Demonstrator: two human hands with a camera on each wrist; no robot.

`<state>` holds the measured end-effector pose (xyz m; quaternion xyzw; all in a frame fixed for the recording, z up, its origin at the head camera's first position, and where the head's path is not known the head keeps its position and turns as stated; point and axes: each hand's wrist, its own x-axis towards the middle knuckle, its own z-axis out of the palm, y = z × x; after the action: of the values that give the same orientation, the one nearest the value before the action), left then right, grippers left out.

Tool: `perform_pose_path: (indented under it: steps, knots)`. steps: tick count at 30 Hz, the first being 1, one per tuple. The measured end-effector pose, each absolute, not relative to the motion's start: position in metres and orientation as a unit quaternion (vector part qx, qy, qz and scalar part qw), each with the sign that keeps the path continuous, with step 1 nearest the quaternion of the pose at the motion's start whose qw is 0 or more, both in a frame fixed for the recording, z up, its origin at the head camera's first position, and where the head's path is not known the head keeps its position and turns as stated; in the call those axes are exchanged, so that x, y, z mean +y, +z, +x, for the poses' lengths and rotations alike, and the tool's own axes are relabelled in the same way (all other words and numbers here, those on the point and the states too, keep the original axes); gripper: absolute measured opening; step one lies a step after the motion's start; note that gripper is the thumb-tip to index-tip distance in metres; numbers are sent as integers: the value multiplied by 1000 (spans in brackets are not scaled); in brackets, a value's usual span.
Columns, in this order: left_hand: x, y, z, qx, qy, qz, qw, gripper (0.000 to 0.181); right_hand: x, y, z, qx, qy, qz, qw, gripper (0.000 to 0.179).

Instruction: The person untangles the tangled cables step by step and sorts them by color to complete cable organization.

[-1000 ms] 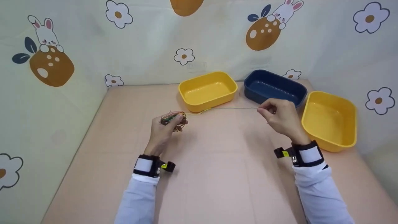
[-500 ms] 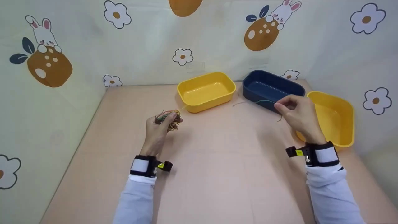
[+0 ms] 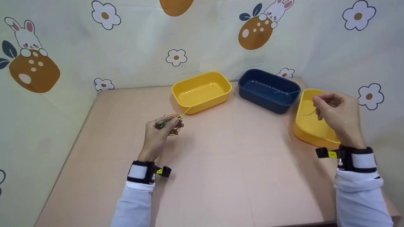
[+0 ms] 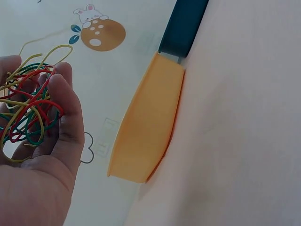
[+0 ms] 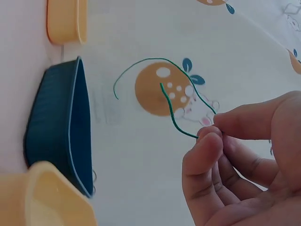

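In the head view my left hand [image 3: 154, 134] grips a tangled bundle of strings [image 3: 169, 123]. Red, green and yellow strands show in this bundle [image 4: 30, 106] in the left wrist view, held between thumb and fingers. A loose yellow strand [image 3: 187, 111] sticks up from it toward the left yellow box. At the right, my right hand [image 3: 342, 113] is raised over the right yellow box. Its thumb and fingertips pinch one green string [image 5: 172, 117], whose two ends curve away freely in the right wrist view.
Along the back of the pink-covered table [image 3: 214, 176] stand a yellow box [image 3: 208, 104] and a dark blue box [image 3: 260, 101]. Another yellow box [image 3: 311, 136] is at the right, partly hidden by my right hand. A patterned wall covering [image 3: 135, 50] rises behind them.
My right hand has moved right, from in front of the blue box to over the right yellow box, drawing the green string away from the bundle. My left hand has shifted slightly left.
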<state>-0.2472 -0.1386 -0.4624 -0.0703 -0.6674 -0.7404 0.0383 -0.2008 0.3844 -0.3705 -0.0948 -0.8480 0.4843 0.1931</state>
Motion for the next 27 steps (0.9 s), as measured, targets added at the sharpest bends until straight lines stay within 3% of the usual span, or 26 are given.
perform_pose_path:
  steps: [6,10,13,22,27]
  knots:
    - [-134,-463,-246,-683,-724,-87,29,19,422,-369,-185,-856,425,-195,220,17]
    - [-132,-463,-245,-694,-713,-94,23,21,437,-377,-186,-885,357,-237,183,35]
    - [-131,-464,-244,-692,-715,-92,18,20,443,-384,-191,-913,309,-227,140,44]
    - [-122,-466,-241,-690,-718,-91,1,16,443,-405,-202,-941,284,-182,34,38]
    - [-117,-464,-241,-700,-708,-99,-4,18,437,-406,-202,-943,281,-175,41,40]
